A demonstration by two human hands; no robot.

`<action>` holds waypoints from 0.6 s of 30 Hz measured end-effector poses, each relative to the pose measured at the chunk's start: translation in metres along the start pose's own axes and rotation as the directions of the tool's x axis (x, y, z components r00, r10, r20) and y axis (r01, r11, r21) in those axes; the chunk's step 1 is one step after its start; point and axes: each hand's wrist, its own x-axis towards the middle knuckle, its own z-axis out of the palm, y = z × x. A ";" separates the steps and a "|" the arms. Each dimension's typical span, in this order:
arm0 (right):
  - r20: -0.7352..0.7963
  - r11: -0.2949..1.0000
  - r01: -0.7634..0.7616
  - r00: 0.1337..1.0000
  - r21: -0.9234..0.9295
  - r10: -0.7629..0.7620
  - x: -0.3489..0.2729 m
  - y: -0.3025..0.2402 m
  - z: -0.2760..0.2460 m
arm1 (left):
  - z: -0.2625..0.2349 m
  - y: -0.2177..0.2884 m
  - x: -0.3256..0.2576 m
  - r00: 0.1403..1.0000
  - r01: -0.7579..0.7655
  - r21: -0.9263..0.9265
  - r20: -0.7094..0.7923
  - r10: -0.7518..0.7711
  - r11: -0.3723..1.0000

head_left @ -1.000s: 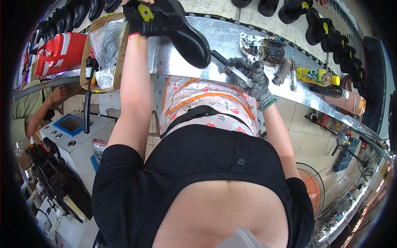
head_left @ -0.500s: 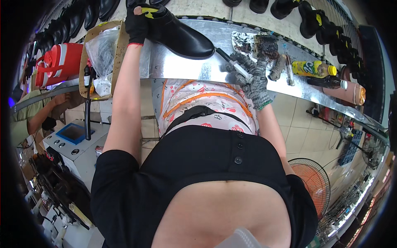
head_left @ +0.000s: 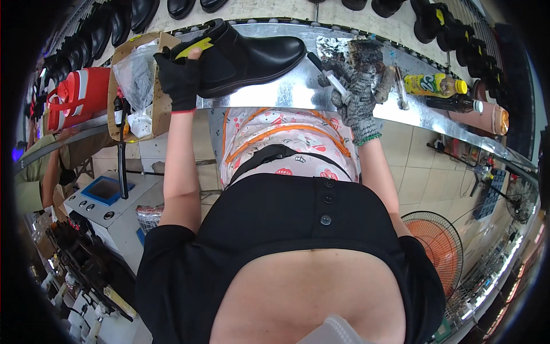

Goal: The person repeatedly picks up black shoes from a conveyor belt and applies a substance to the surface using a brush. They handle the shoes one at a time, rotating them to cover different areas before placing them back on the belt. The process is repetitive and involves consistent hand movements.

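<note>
My left hand (head_left: 179, 79), in a black glove with a bare thumb tip, is closed on the upper end of a black ankle boot (head_left: 258, 57). The boot lies on its side in the grip, toe to the right, its sole edge towards me, with a yellow patch (head_left: 196, 47) at its opening. In a stained grey knit glove, my right hand (head_left: 360, 97) grips a slim pen-like tool (head_left: 337, 83) with a white barrel and dark end. That dark end is close beside the boot's toe; whether they touch I cannot tell.
Under the boot runs a metal worktable (head_left: 275, 96). A blackened cloth (head_left: 365, 53), a yellow-capped bottle (head_left: 435, 86) and a dark bottle (head_left: 452, 104) lie to the right. At left stand a cardboard box (head_left: 161, 103) and a red jug (head_left: 86, 92). Black shoes (head_left: 146, 12) line the far side.
My left hand has come nearer and turned the boot, so its toe now points right and its sole edge faces me. My right hand has shifted slightly right with the pen-like tool.
</note>
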 end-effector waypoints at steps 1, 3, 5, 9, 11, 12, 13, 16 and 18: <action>0.007 0.998 0.046 0.999 -0.048 -0.046 0.002 0.005 -0.003 | -0.003 -0.003 -0.006 1.000 -0.026 -0.006 -0.007 0.026 1.000; 0.013 0.981 0.138 0.990 -0.139 -0.137 0.006 0.015 -0.011 | -0.013 0.032 -0.019 1.000 -0.018 0.030 0.018 0.017 0.999; 0.018 0.982 0.152 0.988 -0.114 -0.151 0.004 0.015 -0.010 | -0.024 0.050 -0.031 0.993 0.051 0.004 0.108 -0.051 0.999; 0.067 0.862 0.292 0.954 -0.414 -0.291 0.011 0.032 -0.028 | -0.034 0.065 -0.054 0.987 0.011 0.067 0.157 -0.021 0.998; 0.111 0.631 0.350 0.915 -0.692 -0.387 0.019 0.043 -0.037 | -0.039 0.079 -0.063 0.966 0.077 0.003 0.248 -0.076 0.997; 0.112 0.592 0.303 0.935 -0.747 -0.337 0.019 0.046 -0.045 | -0.040 0.082 -0.067 0.942 0.167 -0.084 0.309 -0.133 0.982; 0.177 0.521 0.374 0.904 -0.768 -0.389 0.011 0.033 -0.034 | -0.043 0.085 -0.071 0.911 0.261 -0.162 0.369 -0.187 0.952; 0.322 0.281 0.524 0.782 -0.804 -0.534 -0.015 0.001 -0.009 | -0.048 0.089 -0.075 0.766 0.454 -0.185 0.581 -0.275 0.872; 0.230 0.483 0.387 0.907 -0.785 -0.353 -0.031 -0.025 0.011 | -0.042 0.078 -0.083 0.718 0.523 -0.270 0.651 -0.247 0.808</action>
